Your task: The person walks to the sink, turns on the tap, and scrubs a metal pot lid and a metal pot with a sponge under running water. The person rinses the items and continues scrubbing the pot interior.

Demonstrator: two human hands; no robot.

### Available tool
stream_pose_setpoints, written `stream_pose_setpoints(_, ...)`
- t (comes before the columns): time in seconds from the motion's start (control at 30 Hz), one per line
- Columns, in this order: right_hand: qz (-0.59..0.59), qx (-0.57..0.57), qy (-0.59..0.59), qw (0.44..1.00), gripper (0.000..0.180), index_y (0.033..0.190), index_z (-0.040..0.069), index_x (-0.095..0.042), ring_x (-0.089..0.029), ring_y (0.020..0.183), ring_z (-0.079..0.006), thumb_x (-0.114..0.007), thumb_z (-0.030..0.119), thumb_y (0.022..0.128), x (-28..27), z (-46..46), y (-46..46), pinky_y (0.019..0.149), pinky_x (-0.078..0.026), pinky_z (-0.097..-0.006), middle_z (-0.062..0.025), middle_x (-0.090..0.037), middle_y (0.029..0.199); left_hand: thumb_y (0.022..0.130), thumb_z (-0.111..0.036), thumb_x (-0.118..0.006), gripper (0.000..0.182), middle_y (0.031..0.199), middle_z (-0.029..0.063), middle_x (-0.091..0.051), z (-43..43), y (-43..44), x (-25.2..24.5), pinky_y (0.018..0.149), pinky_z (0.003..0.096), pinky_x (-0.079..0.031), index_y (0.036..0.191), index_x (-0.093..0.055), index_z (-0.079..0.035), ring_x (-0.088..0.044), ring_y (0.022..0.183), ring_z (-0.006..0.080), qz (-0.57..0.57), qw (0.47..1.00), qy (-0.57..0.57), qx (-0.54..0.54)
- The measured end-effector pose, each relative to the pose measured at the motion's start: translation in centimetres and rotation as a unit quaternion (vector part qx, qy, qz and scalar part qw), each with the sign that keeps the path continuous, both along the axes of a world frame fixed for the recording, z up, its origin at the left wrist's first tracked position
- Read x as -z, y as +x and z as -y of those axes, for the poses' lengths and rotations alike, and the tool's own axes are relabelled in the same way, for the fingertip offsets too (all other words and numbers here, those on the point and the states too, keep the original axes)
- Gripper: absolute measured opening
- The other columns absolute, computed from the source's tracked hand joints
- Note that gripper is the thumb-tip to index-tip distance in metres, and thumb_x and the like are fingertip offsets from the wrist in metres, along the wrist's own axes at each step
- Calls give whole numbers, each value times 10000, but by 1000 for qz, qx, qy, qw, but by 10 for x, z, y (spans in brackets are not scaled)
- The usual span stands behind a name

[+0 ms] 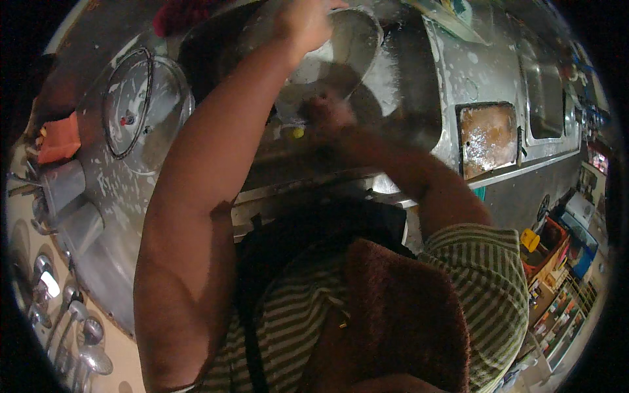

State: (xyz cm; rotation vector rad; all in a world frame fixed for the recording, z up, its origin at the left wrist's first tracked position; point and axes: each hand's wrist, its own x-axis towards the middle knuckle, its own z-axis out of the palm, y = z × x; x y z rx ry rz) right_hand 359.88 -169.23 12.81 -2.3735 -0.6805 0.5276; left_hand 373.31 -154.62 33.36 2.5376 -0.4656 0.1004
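A large round metal bowl (356, 46) rests inside a steel sink (413, 98), with pale, wet-looking patches on its inner surface. At the bowl's upper left lies my left hand (312, 24), partly cut off by the top of the view; its grip is unclear. My right hand (331, 110) is blurred and in shadow at the bowl's lower side, and whatever its fingers hold cannot be made out. Just left of it shows a small yellow-green thing (298, 132). Left of the sink, a round metal lid or tray (164, 108) with suds-like streaks lies under a dark wire ring (148, 93).
Two metal containers (66, 182) and an orange container (61, 137) stand at the left, above several ladles (93, 358). On the right counter lies a brown, wet rectangular tray (489, 140) beside another sink basin (544, 98). An orange crate (550, 245) stands farther right.
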Motion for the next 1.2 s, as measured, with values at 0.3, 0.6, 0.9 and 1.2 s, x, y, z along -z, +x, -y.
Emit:
stream_pose_setpoints(0.3,-16,97,87,991,342,1214,171,-596,-507,1187,-271,-535,324,915,24,-66,18,969,-377,-571,-125,-584,1180,745,-52,-619,365,1081,177,-685,-3,10,20,930,408,-479,1101,-699,-57,-635,1017,338,78,994,-64,46)
stream_pose_setpoints(0.6,228,-31,-349,908,475,1258,149,-584,-425,1306,-324,-632,412,865,-8,18,111,945,-387,-624,-137,-463,1383,738,-38,-621,392,1079,197,-682,9,0,-8,855,413,-517,1121,-696,-63,-657,985,357,46,998,-35,18)
stream_pose_setpoints(0.9,61,10,-30,998,386,1264,85,-567,-453,1264,-271,-537,294,941,92,-14,79,1047,-377,-462,-105,-509,1315,715,-50,-589,466,920,157,-703,0,19,-4,788,453,-532,1105,-726,-265,-667,834,365,16,999,-7,29)
stream_pose_setpoints(1.2,-86,103,181,974,627,1345,64,-481,-441,1238,-424,-638,413,848,28,-98,13,1059,-344,-567,-205,-464,1298,710,-48,-600,414,923,172,-698,-14,11,4,796,431,-542,1051,-744,-233,-669,843,376,73,991,-99,42)
